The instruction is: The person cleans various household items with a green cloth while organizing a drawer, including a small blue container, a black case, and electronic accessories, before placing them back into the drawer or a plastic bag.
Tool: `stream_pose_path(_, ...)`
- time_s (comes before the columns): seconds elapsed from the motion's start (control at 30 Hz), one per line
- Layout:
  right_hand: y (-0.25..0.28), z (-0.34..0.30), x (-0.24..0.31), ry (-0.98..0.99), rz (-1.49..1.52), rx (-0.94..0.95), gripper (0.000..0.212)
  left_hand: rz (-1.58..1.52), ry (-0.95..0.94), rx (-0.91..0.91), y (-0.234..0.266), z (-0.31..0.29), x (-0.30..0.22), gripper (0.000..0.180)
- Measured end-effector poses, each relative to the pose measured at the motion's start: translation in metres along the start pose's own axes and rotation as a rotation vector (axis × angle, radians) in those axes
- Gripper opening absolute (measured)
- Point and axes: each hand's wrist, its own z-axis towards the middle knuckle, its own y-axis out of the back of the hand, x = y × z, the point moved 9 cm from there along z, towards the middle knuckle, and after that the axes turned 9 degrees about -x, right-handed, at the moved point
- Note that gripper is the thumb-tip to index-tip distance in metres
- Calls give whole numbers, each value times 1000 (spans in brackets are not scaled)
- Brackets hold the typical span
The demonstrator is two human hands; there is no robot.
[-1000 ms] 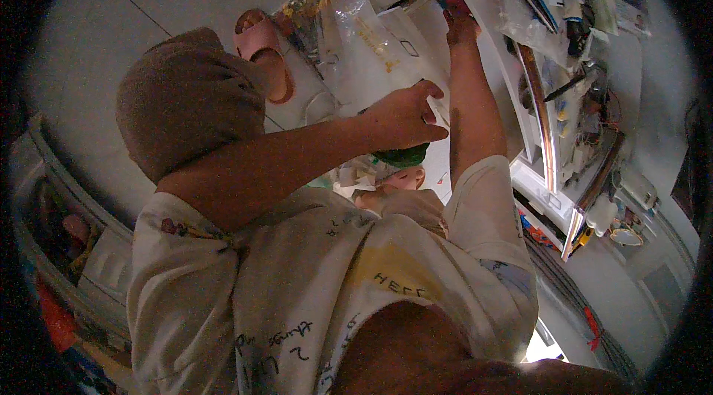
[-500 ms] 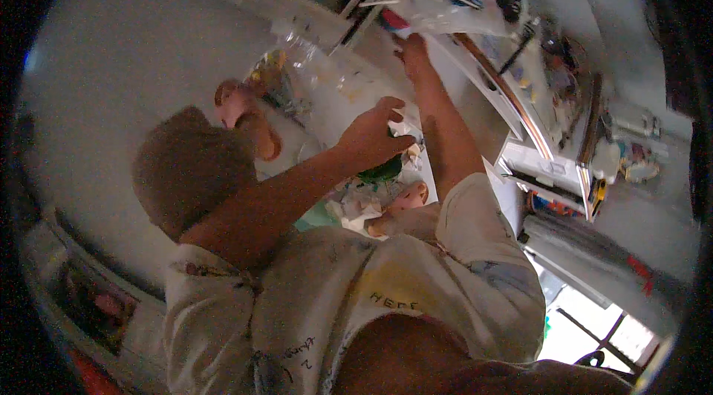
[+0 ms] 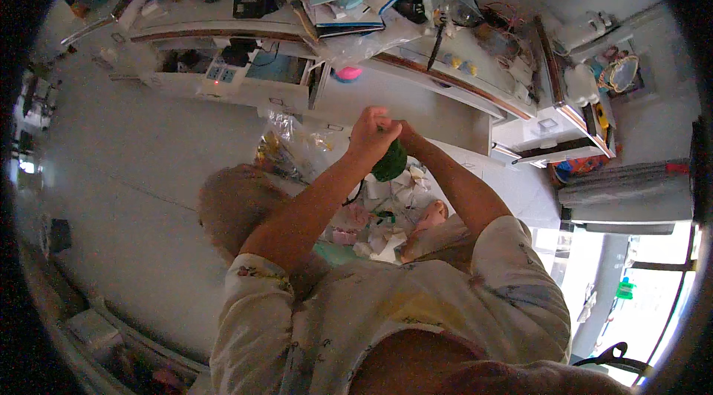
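Both my hands meet in front of an open drawer. My left hand is closed around the top of a dark green bundle with a rough surface, whose kind I cannot make out. Pressed up beside it is my right hand, its fingers curled and mostly hidden behind the left. The bundle hangs below the hands, over a heap of crumpled white paper scraps between my legs. A bright pink and blue object lies in the drawer's left corner.
Clear plastic bags lie on the floor left of the heap. A cluttered desktop runs above the drawer. Another open drawer with cables and a device is at left. A grey cloth hangs at right.
My right hand has drawn back from the drawer to join the left. The left hand has lifted the green bundle off the heap. The view has turned and now shows more of the desk.
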Motion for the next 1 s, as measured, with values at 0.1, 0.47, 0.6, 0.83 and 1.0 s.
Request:
stream_pose_path(0.1, -40, -18, -107, -356, 794, 30, 33, -224, 176, 35, -20, -6, -21, 43)
stream_pose_path(0.47, 58, -52, -1, 50, -384, 15, 32, -571, 272, 92, -8, -5, -86, 36)
stream_pose_path(0.6, 133, -35, 50, -160, -328, -200, 22, -574, 227, 56, 15, -5, -108, 33)
stream_pose_path(0.83, 266, 48, 34, -138, -241, -760, 24, -610, 265, 73, 29, -14, -129, 27)
stream_pose_path(1.0, 327, 145, 28, -126, -314, -912, 90, -560, 314, 42, 37, -13, -128, 27)
